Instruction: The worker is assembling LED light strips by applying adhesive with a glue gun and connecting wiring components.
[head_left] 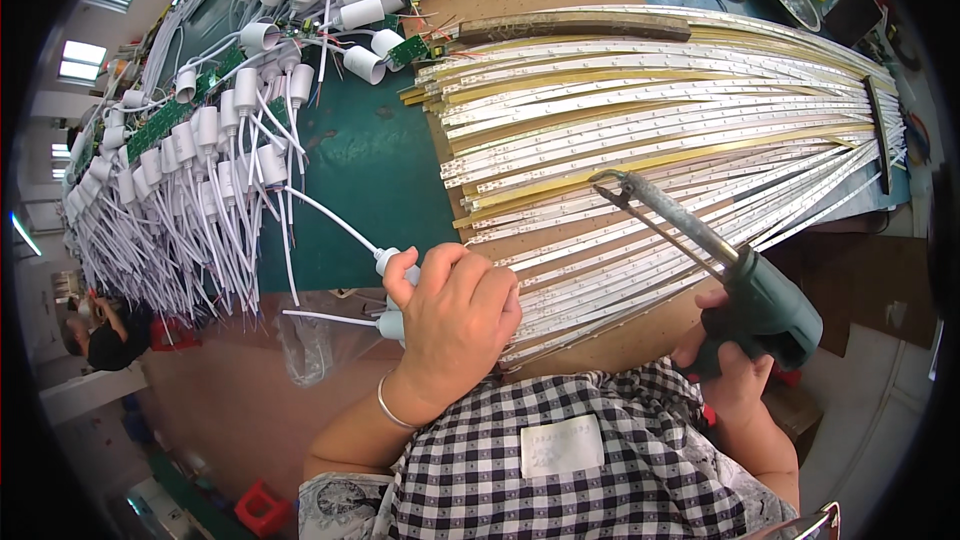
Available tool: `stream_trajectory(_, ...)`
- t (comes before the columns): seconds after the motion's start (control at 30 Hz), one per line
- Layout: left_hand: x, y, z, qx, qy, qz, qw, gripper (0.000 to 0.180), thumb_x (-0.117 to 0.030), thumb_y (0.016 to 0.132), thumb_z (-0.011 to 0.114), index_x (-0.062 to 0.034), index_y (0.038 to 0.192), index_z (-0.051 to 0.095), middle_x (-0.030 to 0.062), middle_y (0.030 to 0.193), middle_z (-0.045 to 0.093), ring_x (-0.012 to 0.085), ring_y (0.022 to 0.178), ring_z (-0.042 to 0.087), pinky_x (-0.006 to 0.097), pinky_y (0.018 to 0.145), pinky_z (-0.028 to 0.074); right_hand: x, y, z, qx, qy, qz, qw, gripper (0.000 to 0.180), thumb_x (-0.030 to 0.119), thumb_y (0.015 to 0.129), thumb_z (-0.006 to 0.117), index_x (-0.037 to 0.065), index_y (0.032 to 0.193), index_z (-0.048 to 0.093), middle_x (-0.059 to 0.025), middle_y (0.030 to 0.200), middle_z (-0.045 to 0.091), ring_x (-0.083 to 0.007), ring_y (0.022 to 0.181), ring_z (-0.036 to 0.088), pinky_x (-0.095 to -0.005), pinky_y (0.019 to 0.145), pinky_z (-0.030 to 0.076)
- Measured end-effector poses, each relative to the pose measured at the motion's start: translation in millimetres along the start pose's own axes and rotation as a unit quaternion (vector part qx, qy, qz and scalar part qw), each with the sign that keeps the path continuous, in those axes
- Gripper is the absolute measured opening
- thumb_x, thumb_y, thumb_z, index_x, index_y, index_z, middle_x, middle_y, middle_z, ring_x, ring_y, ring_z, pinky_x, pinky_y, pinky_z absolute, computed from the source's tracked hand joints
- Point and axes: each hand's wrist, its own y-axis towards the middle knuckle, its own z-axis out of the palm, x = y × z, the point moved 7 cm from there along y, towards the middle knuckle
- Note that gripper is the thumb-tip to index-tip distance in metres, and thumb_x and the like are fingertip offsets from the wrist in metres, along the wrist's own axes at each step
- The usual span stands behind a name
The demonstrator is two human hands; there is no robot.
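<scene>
Soldering gun with a green grip and long metal tip [700,250] sits clenched in the right hand [735,365], tip over the fanned white and yellow LED strips [660,130]. Left hand [455,325] grasps small white connectors with wires [385,262]. White lamp sockets on green boards [200,140] crowd the green table [370,155] just beside.

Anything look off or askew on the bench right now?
Nothing looks damaged or spilled. The LED strips fan out loosely instead of lying parallel, and the white sockets lie in a tangled heap of wires. The right hand holds the soldering gun with its tip above the strips.
</scene>
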Motion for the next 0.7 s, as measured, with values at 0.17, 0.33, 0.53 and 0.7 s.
stream_trajectory(0.17,0.1,-3.0,-0.6,0.013,0.012,0.002,1.000,0.014,-0.013,0.072,0.074,-0.0156,0.080,0.063,-0.0015,0.087,0.056,0.0203,0.097,0.055,0.051,0.098,0.023,-3.4,-0.6,1.2,-0.012,0.010,0.007,1.000,0.062,0.038,0.091,0.063,-0.010,0.127,0.045,-0.0152,0.118,0.057,-0.0186,0.061,0.062,-0.0313,0.055,0.054)
stream_trajectory(0.33,-1.8,1.1,-27.9,0.013,-0.022,0.009,1.000,0.012,-0.016,0.075,0.074,-0.0170,0.081,0.064,-0.0018,0.092,0.062,0.0234,0.104,0.054,0.049,0.093,0.027,-5.1,-0.9,0.4,-0.023,0.020,0.019,0.999,0.063,0.037,0.090,0.064,-0.009,0.128,0.043,-0.0155,0.119,0.056,-0.0185,0.061,0.062,-0.0315,0.053,0.053)
stream_trajectory(0.53,-39.0,-7.1,-71.4,0.189,-0.755,0.184,0.600,0.020,-0.031,0.087,0.068,-0.0125,0.093,0.062,0.0069,0.114,0.064,0.0294,0.109,0.054,0.047,0.093,0.035,-2.9,8.6,3.9,-0.044,0.073,0.034,0.996,0.064,0.034,0.088,0.065,-0.006,0.132,0.040,-0.0162,0.118,0.056,-0.0182,0.063,0.061,-0.0326,0.055,0.055)
stream_trajectory(0.7,-50.3,-12.0,-72.9,0.225,-0.822,0.235,0.467,0.030,-0.041,0.091,0.062,-0.0111,0.094,0.063,0.0173,0.114,0.063,0.0353,0.110,0.045,0.045,0.090,0.033,7.8,28.6,15.7,-0.054,0.099,0.014,0.993,0.066,0.035,0.085,0.066,-0.001,0.135,0.039,-0.0161,0.116,0.056,-0.0183,0.071,0.061,-0.0372,0.068,0.055)
